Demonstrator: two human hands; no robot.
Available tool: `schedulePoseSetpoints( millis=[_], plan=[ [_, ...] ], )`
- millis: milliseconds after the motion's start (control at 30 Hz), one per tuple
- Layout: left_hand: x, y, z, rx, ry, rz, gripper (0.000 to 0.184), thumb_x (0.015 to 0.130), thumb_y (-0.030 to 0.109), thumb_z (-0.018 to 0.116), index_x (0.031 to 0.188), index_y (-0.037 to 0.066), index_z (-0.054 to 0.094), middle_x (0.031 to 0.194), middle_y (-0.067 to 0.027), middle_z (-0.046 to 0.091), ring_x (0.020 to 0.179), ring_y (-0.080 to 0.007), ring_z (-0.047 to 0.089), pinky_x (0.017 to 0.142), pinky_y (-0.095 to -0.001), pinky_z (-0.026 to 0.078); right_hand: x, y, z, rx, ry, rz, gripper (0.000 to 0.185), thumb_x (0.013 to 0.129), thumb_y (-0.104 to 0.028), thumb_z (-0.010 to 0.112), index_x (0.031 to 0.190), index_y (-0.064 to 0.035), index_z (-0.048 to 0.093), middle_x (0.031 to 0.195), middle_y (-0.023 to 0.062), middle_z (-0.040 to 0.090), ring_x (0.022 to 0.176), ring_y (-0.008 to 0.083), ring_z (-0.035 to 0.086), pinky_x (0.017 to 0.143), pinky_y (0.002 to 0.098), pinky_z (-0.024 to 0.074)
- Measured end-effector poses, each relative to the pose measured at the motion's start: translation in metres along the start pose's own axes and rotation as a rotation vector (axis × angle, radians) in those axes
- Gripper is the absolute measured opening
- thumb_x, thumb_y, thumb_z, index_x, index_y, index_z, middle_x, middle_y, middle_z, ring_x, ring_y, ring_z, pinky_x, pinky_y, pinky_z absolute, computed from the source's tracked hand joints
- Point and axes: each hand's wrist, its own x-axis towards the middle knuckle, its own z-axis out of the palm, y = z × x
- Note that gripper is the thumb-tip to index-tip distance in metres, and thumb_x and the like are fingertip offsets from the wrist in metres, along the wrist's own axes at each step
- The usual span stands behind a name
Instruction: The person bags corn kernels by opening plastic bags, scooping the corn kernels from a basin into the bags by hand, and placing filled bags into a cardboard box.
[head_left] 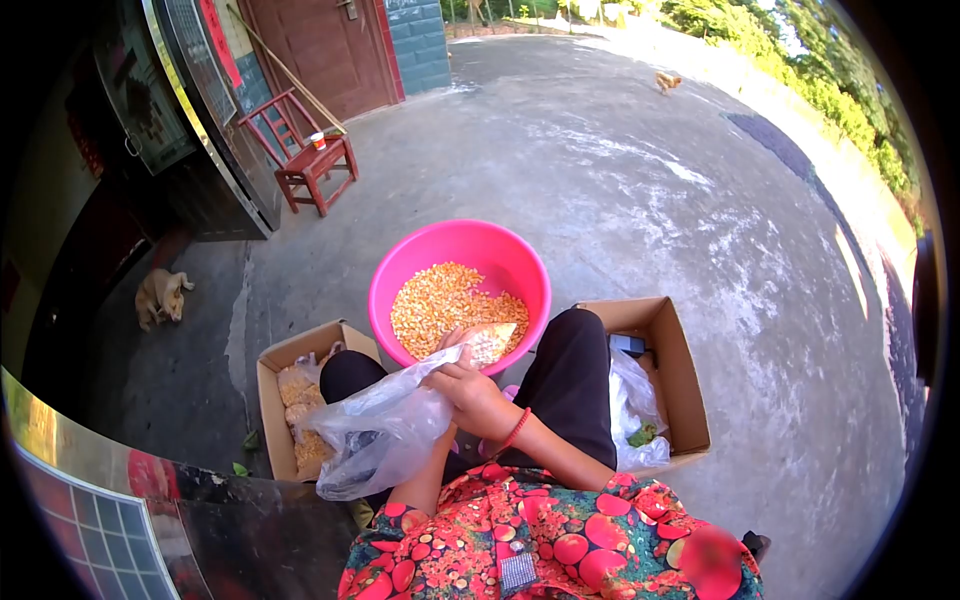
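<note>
A clear plastic bag [385,420] lies across my lap, its far end over the near rim of a pink basin [510,262]. That end is filled with corn kernels [492,343]. My right hand [474,398], with a red bracelet at the wrist, is closed on the gathered plastic. Mostly hidden behind the bag, my left hand [452,340] shows only some fingers, curled against the filled end. Loose yellow corn kernels [440,300] cover much of the basin's bottom.
At my left stands a cardboard box [275,400] with bags of corn [300,400]. Another cardboard box [688,385] at my right holds plastic bags [632,400]. Further off are a red chair [318,165] with a cup, a lying dog [160,297] and a chicken [667,81].
</note>
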Motion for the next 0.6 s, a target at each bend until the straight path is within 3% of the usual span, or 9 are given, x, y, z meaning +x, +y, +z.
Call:
schedulePoseSetpoints(
  millis=[100, 267, 467, 533, 567, 600],
  plan=[
    [0.004, -0.001, -0.005, -0.322, -0.005, -0.270, 0.037, 0.097, 0.030, 0.038, 0.118, 0.003, 0.053, 0.111, -0.0099, 0.057, 0.098, -0.0168, 0.054, 0.089, -0.0300, 0.042, 0.002, -0.003, -0.009, 0.062, -0.011, 0.047, 0.046, 0.062, 0.005, 0.057, 0.107, -0.0032, 0.055, 0.102, 0.0152, 0.054, 0.101, 0.0346, 0.050, 0.086, 0.0401, 0.0414],
    [0.016, -0.006, -0.015, -0.836, 0.022, -0.664, 0.037, 0.098, 0.030, 0.036, 0.116, 0.003, 0.054, 0.107, -0.0088, 0.058, 0.095, -0.0156, 0.055, 0.088, -0.0300, 0.042, 0.006, 0.007, -0.024, 0.014, 0.204, 0.078, 0.052, 0.067, 0.001, 0.058, 0.119, -0.0049, 0.050, 0.113, 0.0156, 0.051, 0.108, 0.0341, 0.047, 0.092, 0.0396, 0.0392],
    [0.043, 0.027, -0.054, -0.880, 0.091, -0.591, 0.037, 0.098, 0.030, 0.035, 0.103, 0.002, 0.059, 0.094, -0.0065, 0.062, 0.088, -0.0151, 0.057, 0.080, -0.0278, 0.044, -0.006, 0.045, -0.035, -0.014, 0.366, 0.257, 0.043, 0.084, -0.014, 0.058, 0.124, -0.0033, 0.047, 0.119, 0.0160, 0.049, 0.115, 0.0296, 0.046, 0.096, 0.0368, 0.0368],
    [0.046, 0.030, -0.056, -1.080, 0.105, -0.662, 0.038, 0.098, 0.032, 0.036, 0.097, 0.002, 0.059, 0.091, -0.0074, 0.062, 0.085, -0.0147, 0.057, 0.078, -0.0277, 0.044, -0.009, 0.061, -0.032, 0.270, 0.472, 0.372, 0.040, 0.089, -0.018, 0.052, 0.125, -0.0018, 0.045, 0.121, 0.0166, 0.049, 0.113, 0.0300, 0.047, 0.096, 0.0371, 0.0373],
    [0.046, 0.033, -0.056, -1.141, 0.103, -0.720, 0.039, 0.096, 0.035, 0.039, 0.094, 0.002, 0.058, 0.089, -0.0078, 0.062, 0.084, -0.0150, 0.057, 0.077, -0.0277, 0.045, -0.012, 0.068, -0.029, 0.492, 0.462, 0.438, 0.044, 0.092, -0.027, 0.047, 0.129, -0.0028, 0.042, 0.123, 0.0154, 0.049, 0.116, 0.0250, 0.046, 0.097, 0.0349, 0.0370],
    [0.049, 0.038, -0.059, -1.141, 0.104, -0.719, 0.039, 0.096, 0.035, 0.039, 0.094, 0.002, 0.058, 0.089, -0.0078, 0.062, 0.084, -0.0150, 0.057, 0.077, -0.0277, 0.045, -0.013, 0.067, -0.030, 0.492, 0.462, 0.437, 0.044, 0.092, -0.027, 0.047, 0.129, -0.0028, 0.042, 0.123, 0.0154, 0.049, 0.116, 0.0250, 0.046, 0.097, 0.0349, 0.0370]
  ],
)
